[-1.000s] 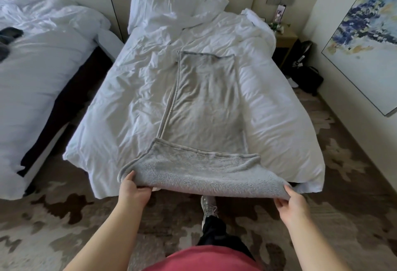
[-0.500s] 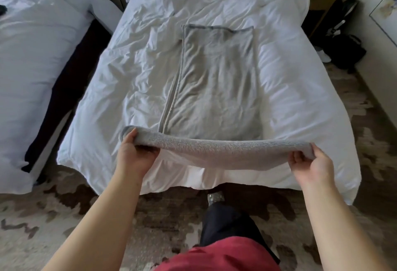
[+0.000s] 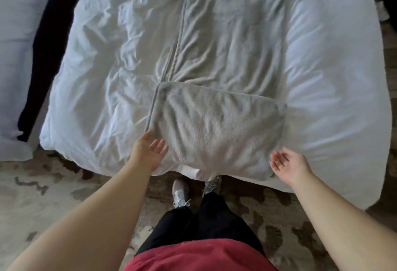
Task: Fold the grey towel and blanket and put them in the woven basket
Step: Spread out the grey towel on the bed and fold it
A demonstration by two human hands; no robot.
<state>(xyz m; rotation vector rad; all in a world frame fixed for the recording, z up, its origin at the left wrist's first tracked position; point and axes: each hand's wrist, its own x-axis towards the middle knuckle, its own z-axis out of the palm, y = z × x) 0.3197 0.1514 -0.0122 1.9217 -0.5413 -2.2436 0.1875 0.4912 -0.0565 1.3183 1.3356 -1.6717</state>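
one soft grey fleece blanket (image 3: 217, 129) on white duvet (image 3: 103, 90), two hands, left hand (image 3: 150, 152) at its 8 o'clock, right hand (image 3: 286, 163) at 4 o'clock, both slack-fingered, holding nothing

one head camera, worn by a standing person, looks forward and steeply down, close over the near edge of the bed (image 3: 335, 90), its wide frame reaching the carpet (image 3: 43, 195) and the person's shoes (image 3: 180, 193) below.

The bed (image 3: 335, 169) wears a rumpled white duvet (image 3: 96, 99) — on it a grey blanket (image 3: 217, 133) runs lengthwise from 12 to 6 o'clock, its near end folded back over itself at the bed's foot. Patterned carpet (image 3: 38, 195) spreads at 7 o'clock.
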